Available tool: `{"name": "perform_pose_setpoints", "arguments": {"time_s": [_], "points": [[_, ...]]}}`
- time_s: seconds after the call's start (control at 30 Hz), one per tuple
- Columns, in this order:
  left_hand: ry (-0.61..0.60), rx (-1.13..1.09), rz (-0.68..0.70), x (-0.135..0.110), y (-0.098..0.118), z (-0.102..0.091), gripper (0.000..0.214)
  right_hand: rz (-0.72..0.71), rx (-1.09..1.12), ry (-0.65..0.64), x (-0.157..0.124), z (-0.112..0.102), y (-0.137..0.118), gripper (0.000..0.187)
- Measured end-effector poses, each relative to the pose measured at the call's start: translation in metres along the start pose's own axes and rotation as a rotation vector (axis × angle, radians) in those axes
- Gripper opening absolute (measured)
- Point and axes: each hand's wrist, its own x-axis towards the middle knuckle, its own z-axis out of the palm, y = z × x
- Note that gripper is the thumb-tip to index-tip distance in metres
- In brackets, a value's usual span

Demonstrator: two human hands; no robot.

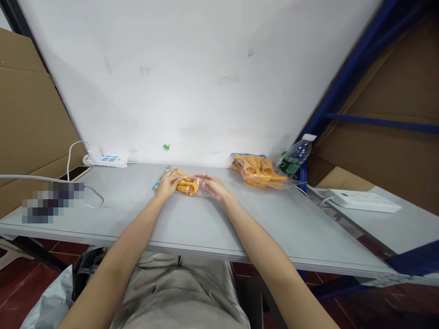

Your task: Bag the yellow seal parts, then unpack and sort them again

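Both forearms [139,235] stretch forward, converging — left hand [166,184] and right hand [214,186] near each other, fingers [205,177] bent.

Hands counted: two, left hand [167,185] and right hand [211,185]. Bag of orange items [188,186] at the hands: one. Pile of orange bags [259,169]: one; bags within it cannot be counted. Bottle [297,155]: one. Power strips [365,200]: two. Phone [78,172]: one.
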Motion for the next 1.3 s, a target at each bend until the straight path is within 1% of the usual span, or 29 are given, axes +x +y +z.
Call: {"name": "perform_pose_setpoints", "arguments": {"time_s": [0.1, 0.2, 0.33, 0.43, 0.5, 0.57, 0.63, 0.67, 0.77, 0.83, 0.9, 1.03, 1.1, 1.23, 1.3], "points": [[-0.009, 0.016, 0.008, -0.001, 0.003, -0.002, 0.032, 0.045, 0.047, -0.050, -0.002, 0.004, -0.001, 0.016], [-0.014, 0.034, -0.019, -0.002, 0.005, -0.005, 0.035, 0.097, 0.061, -0.093, -0.003, 0.005, 0.001, 0.016], [0.030, 0.057, -0.112, -0.003, 0.006, -0.007, 0.043, 0.120, 0.105, -0.097, 0.000, 0.003, 0.003, 0.018], [0.042, 0.105, -0.196, -0.004, 0.005, -0.006, 0.043, 0.130, 0.139, -0.090, 0.005, -0.002, 0.003, 0.018], [0.065, 0.120, -0.234, -0.004, 0.005, -0.005, 0.040, 0.124, 0.122, -0.091, 0.007, -0.005, 0.004, 0.018], [0.091, 0.121, -0.261, -0.004, 0.005, -0.004, 0.039, 0.076, 0.054, -0.081, 0.007, -0.006, 0.005, 0.027], [0.110, 0.124, -0.289, -0.005, 0.007, -0.005, 0.039, -0.024, -0.075, -0.059, 0.004, -0.003, 0.007, 0.034], [0.120, 0.128, -0.301, -0.005, 0.008, -0.006, 0.040, -0.090, -0.155, -0.056, 0.003, -0.001, 0.008, 0.035], [0.154, 0.136, -0.318, -0.007, 0.009, -0.011, 0.042, -0.292, -0.395, -0.093, -0.002, 0.008, 0.013, 0.028], [0.165, 0.137, -0.321, -0.007, 0.008, -0.014, 0.044, -0.367, -0.526, -0.089, -0.002, 0.012, 0.014, 0.021], [0.144, 0.125, -0.324, -0.007, 0.005, -0.015, 0.044, -0.384, -0.645, -0.024, -0.001, 0.012, 0.015, 0.016], [0.012, 0.054, -0.328, -0.005, -0.002, -0.013, 0.037, -0.356, -0.873, 0.170, 0.002, 0.003, 0.013, 0.015], [-0.031, 0.033, -0.310, -0.005, -0.002, -0.010, 0.032, -0.352, -0.977, 0.262, 0.002, -0.003, 0.012, 0.014], [-0.036, 0.007, -0.197, -0.006, 0.003, -0.007, 0.027, -0.335, -1.153, 0.412, 0.001, -0.011, 0.010, 0.015], [0.001, 0.009, -0.192, -0.008, 0.007, -0.008, 0.028, -0.307, -1.208, 0.479, 0.000, -0.013, 0.009, 0.014]]}}
